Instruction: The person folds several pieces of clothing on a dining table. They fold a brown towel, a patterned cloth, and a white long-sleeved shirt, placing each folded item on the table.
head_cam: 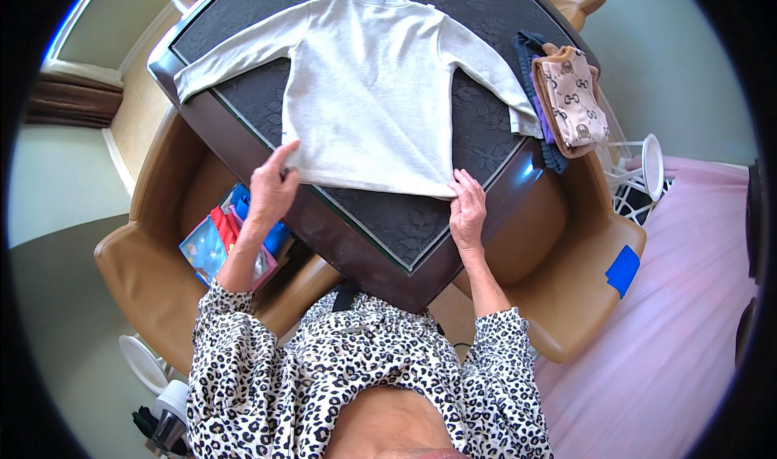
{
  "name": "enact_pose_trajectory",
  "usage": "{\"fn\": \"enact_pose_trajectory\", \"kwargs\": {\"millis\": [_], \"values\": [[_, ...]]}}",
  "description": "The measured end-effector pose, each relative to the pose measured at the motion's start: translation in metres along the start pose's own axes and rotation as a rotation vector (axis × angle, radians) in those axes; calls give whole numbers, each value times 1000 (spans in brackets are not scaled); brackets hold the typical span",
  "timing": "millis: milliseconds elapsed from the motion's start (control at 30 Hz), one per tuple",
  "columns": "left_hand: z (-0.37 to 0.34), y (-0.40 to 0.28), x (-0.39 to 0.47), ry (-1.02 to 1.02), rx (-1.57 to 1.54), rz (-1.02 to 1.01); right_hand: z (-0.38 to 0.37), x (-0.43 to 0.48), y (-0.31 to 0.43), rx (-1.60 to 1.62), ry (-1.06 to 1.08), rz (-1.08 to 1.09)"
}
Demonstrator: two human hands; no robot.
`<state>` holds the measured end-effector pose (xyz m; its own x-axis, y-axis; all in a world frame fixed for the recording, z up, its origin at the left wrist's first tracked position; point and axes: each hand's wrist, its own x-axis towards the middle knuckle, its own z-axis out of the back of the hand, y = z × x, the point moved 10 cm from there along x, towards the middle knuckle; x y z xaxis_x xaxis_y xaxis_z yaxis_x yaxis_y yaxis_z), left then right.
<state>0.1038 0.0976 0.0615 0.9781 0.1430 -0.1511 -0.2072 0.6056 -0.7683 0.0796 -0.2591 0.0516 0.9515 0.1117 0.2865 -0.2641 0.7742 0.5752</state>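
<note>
A light grey long-sleeved shirt (370, 95) lies spread flat on the dark table (388, 228), its collar at the far side and its hem towards me. Both sleeves reach out to the sides. My left hand (276, 183) pinches the left hem corner between thumb and fingers. At the right hem corner, my right hand (467, 207) has its fingers on the fabric; whether the thumb grips from below is hidden. Beyond the right sleeve cuff, a stack of folded clothes (570, 101) sits at the table's right edge, with a pink printed garment on top.
Tan leather chairs (152, 265) stand around the table. On the left chair is a box (267, 271) with colourful fabrics. A strip of blue tape (623, 271) is on the right chair. Pink cloth (655, 313) spreads at the right, near a white round-topped stand (652, 167).
</note>
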Motion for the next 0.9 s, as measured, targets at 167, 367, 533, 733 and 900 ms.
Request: {"fn": "enact_pose_trajectory", "kwargs": {"millis": [167, 367, 533, 733, 900], "values": [[8, 37, -10, 419, 68, 255, 8, -3, 8, 52, -20, 38], [58, -23, 54, 88, 387, 34, -8, 9, -56, 889, -156, -604], [6, -85, 122, -1, 208, -286, -56, 56, -110, 1607, -310, -1049], [-87, -106, 191, 48, 306, -356, -71, 106, -130, 1625, -394, -1051], [-142, -118, 220, 47, 489, -460, -74, 129, -133, 1669, -517, -1035]]}}
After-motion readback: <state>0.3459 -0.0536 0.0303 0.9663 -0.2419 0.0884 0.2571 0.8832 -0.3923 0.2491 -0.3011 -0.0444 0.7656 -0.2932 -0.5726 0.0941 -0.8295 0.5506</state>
